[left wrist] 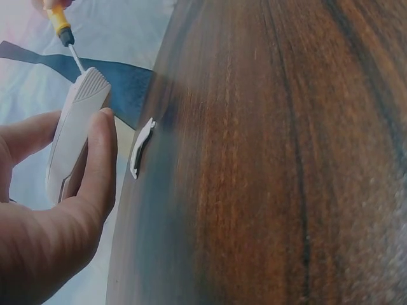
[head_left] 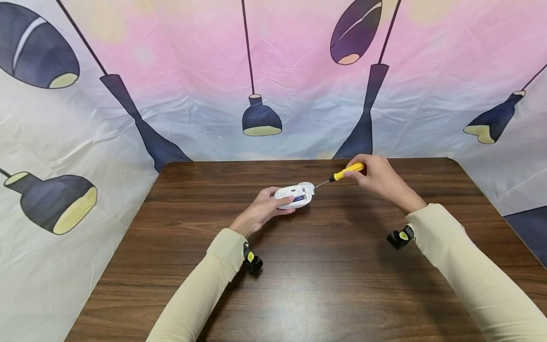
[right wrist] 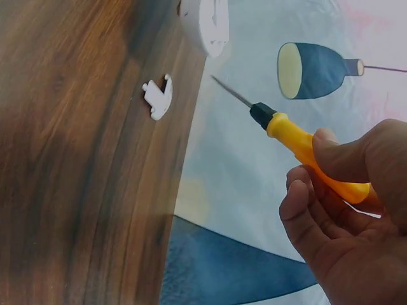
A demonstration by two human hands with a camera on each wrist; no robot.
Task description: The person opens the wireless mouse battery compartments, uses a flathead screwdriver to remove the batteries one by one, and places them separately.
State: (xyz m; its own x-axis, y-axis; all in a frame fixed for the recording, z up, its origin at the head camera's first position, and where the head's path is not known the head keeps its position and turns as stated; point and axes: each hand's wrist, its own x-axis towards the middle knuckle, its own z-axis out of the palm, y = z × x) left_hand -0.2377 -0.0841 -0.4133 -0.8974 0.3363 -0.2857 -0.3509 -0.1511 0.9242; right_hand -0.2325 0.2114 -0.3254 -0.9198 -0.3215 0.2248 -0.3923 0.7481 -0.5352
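The desk [head_left: 342, 275] is brown, wood-grained, a little glossy, its far corners rounded — and a small white piece [right wrist: 159, 101] lies near the far edge.

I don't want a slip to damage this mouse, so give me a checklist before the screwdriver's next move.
1. Mouse steadied: ok, left hand grips it, underside up.
2. Screwdriver in hand: ok, right hand holds its yellow handle.
3. Tip touching the mouse: not ok, a gap shows in the right wrist view.
4. Battery removed: not ok, it shows in the open compartment.
5. Loose white piece set aside: ok, it lies on the table, apart from the mouse.
6. Screw located: cannot tell, details too small.
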